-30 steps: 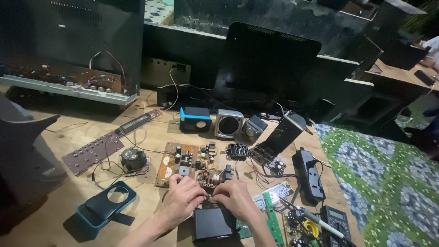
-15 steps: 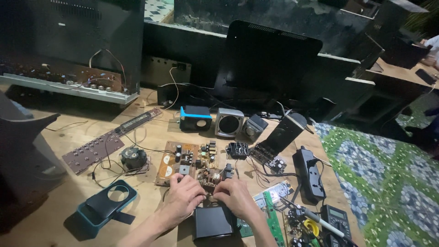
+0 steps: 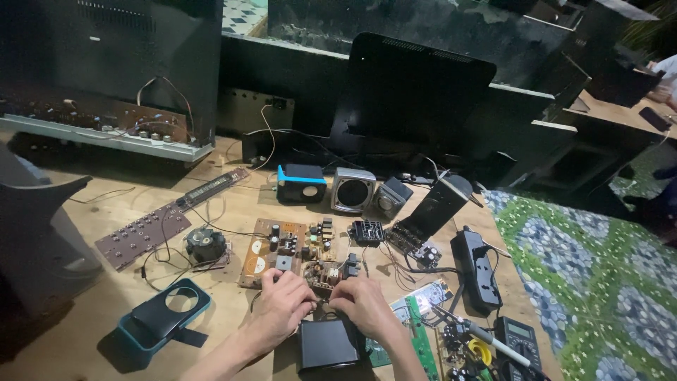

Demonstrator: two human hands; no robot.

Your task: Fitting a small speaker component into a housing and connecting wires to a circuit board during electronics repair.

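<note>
circuit board (image 3: 293,248) maybe lies left-right

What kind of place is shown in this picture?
Probably an electronics repair bench or hobby workshop. Both hands, left hand and right hand, work at a small brown circuit board on a wooden table; a black multimeter and a small grey speaker lie nearby.

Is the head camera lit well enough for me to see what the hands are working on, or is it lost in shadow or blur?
Head view: the wooden table is lit and sharp; the left hand and right hand meet over a small circuit board, whose parts are too small to tell; the back is dark, and the left edge lies in shadow.
</note>
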